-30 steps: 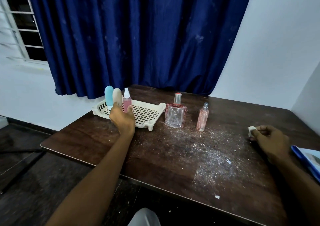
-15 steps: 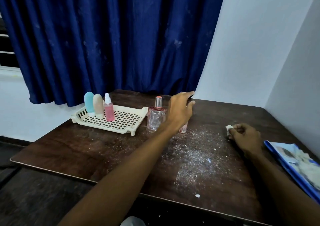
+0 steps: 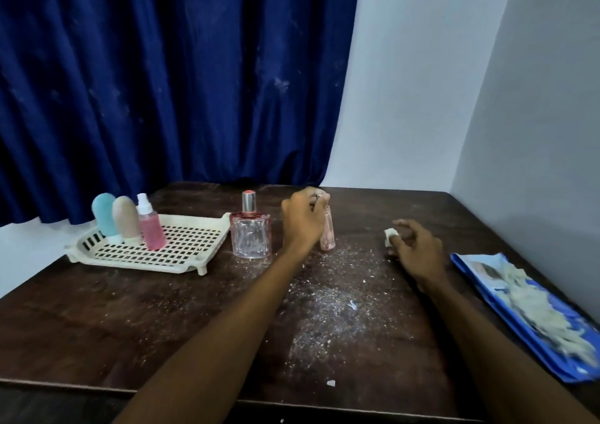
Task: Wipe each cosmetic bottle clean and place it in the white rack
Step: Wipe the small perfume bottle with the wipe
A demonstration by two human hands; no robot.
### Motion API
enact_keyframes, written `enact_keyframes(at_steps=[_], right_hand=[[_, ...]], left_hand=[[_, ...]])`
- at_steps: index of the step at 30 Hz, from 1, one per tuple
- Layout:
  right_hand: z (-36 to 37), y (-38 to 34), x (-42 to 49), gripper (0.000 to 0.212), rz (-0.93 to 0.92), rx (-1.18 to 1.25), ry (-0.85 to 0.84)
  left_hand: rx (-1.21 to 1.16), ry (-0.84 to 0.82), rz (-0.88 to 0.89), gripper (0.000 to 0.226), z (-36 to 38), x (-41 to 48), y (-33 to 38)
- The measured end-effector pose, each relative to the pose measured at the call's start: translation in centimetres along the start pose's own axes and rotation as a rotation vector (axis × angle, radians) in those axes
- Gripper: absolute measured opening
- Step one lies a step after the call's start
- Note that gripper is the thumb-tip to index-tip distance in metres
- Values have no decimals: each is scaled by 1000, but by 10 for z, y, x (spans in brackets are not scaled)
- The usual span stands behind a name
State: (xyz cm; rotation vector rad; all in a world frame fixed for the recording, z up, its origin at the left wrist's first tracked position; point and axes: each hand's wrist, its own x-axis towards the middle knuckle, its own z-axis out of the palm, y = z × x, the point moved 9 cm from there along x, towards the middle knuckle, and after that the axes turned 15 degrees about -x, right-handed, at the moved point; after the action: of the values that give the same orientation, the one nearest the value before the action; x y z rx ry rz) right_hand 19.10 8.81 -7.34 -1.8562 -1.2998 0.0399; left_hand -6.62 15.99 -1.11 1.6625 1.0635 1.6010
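Observation:
The white rack (image 3: pixel 181 263) stands at the table's left and holds three upright bottles: a blue one (image 3: pixel 104 216), a beige one (image 3: pixel 126 216) and a pink spray bottle (image 3: pixel 150 227). A clear square perfume bottle (image 3: pixel 250 237) stands just right of the rack. My left hand (image 3: pixel 303 219) is closed around the top of a slim pink bottle (image 3: pixel 328 235) standing on the table. My right hand (image 3: pixel 415 250) rests further right, pinching a small white wipe (image 3: pixel 389 237).
White dust and crumbs are scattered over the dark wooden table (image 3: pixel 97 326) in front of the bottles. A blue packet with pale cotton wadding (image 3: pixel 532 306) lies at the right edge. A blue curtain hangs behind, and a wall is close on the right.
My left hand left the rack, crossed to the right and closed on the slim pink bottle. The view has swung right. My right hand has stayed with the wipe.

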Motion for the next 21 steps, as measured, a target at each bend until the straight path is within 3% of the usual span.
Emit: enact_keyframes(at_steps=[4, 9, 15, 21], right_hand=[[-2, -12, 1, 16, -144, -59, 26], [-2, -7, 6, 17, -136, -150, 68], [9, 4, 13, 37, -64, -105, -28], [-1, -11, 9, 22, -182, -121, 88]], left_hand=[[-201, 22, -78, 9, 28, 10, -16], [-370, 55, -94, 8, 47, 7, -43], [-454, 57, -136, 35, 53, 13, -60], [-602, -13, -300, 27, 70, 12, -80]])
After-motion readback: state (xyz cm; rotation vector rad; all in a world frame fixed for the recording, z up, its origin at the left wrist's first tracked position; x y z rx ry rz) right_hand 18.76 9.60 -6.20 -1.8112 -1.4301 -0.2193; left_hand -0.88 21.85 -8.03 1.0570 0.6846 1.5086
